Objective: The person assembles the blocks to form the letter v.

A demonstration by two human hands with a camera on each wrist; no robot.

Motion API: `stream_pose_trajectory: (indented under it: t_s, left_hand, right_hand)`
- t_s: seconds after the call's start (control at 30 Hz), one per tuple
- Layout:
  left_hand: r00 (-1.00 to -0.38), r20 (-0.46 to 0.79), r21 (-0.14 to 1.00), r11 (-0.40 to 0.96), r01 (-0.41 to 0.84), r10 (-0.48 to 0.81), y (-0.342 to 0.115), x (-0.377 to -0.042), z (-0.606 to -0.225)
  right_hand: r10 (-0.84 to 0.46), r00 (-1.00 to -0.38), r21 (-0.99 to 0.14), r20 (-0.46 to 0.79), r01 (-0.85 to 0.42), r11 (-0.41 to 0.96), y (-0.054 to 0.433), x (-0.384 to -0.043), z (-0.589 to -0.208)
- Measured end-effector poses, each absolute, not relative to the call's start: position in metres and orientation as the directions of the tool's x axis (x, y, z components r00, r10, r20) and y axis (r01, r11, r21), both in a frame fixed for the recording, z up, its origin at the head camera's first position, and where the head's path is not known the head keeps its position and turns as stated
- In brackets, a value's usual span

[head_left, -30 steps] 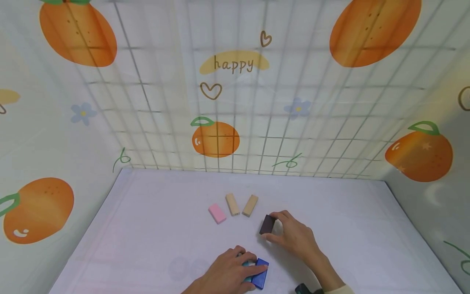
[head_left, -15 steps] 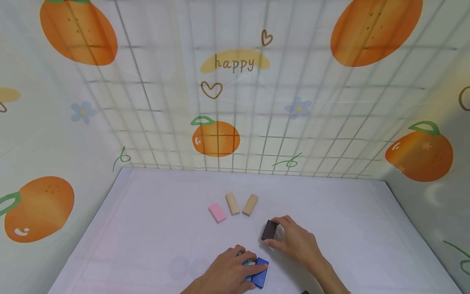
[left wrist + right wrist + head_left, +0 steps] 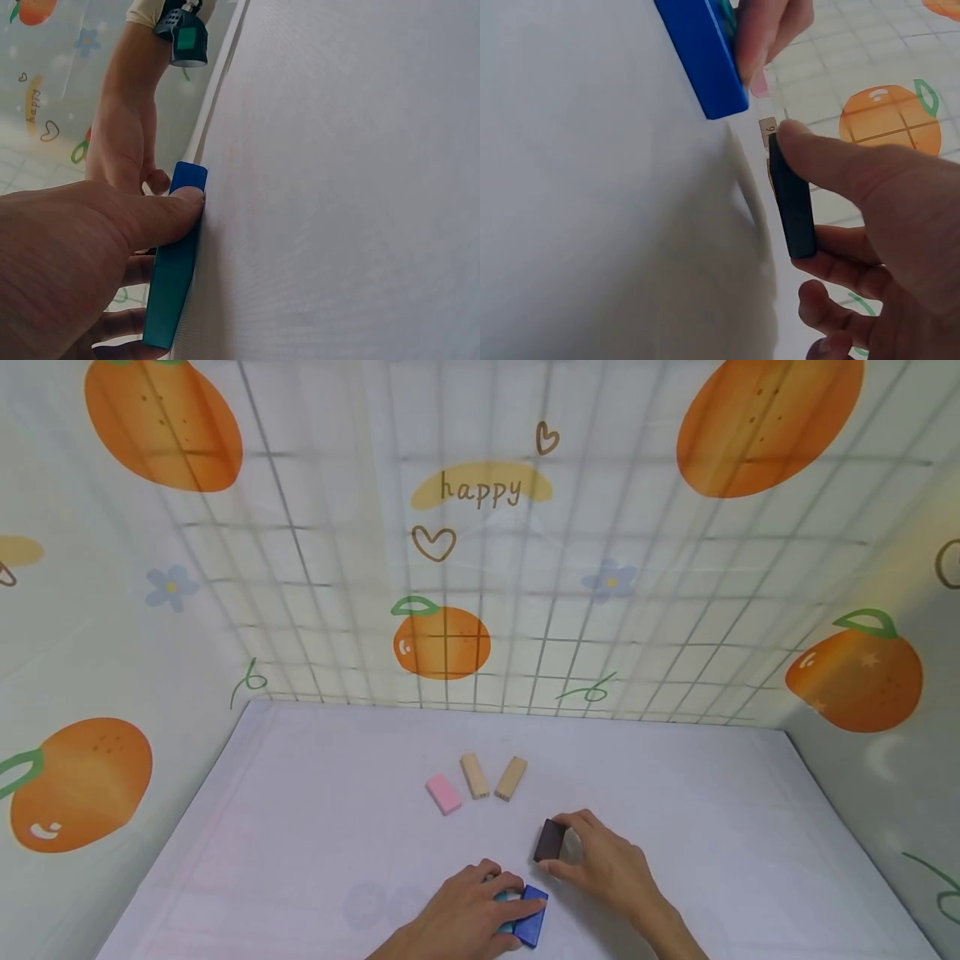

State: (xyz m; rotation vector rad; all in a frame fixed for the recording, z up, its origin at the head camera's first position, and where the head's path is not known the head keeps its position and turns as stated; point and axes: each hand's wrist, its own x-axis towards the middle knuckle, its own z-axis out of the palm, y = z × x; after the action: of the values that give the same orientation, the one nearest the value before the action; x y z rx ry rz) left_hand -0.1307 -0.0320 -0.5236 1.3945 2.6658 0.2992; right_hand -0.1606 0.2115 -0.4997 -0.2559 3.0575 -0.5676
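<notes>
My left hand [image 3: 465, 912] holds a teal block [image 3: 169, 289] and a blue block [image 3: 532, 922] side by side on the white table. Its index finger lies across the blue block; in the left wrist view the thumb is on the near ends, and the other fingers are at the teal block's far side. Most of the teal block is hidden under this hand in the head view. Up and to the right, my right hand [image 3: 611, 867] pinches a black block [image 3: 550, 842] by its two ends, between thumb and fingers. A gap separates the black block from the blue one.
Farther back lie a pink block [image 3: 444, 794] and two plain wooden blocks [image 3: 475, 777], set at angles to each other. Behind the table [image 3: 300, 793] rises a curtain [image 3: 337, 568] printed with oranges and grid lines; more of it closes off both sides.
My right hand has brought the black block a short way toward me, nearer the blue block. My left hand and its blocks have stayed in place.
</notes>
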Motion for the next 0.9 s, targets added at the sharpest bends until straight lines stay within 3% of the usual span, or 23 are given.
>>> stream_pose_trajectory:
  t_s: [0.9]
  left_hand:
    - [-0.546,0.106,0.167,0.526,0.834,0.831,-0.032,-0.130,-0.528]
  right_hand:
    - [-0.184,-0.983,-0.362,-0.021,-0.164,0.918,0.208,-0.148,-0.504]
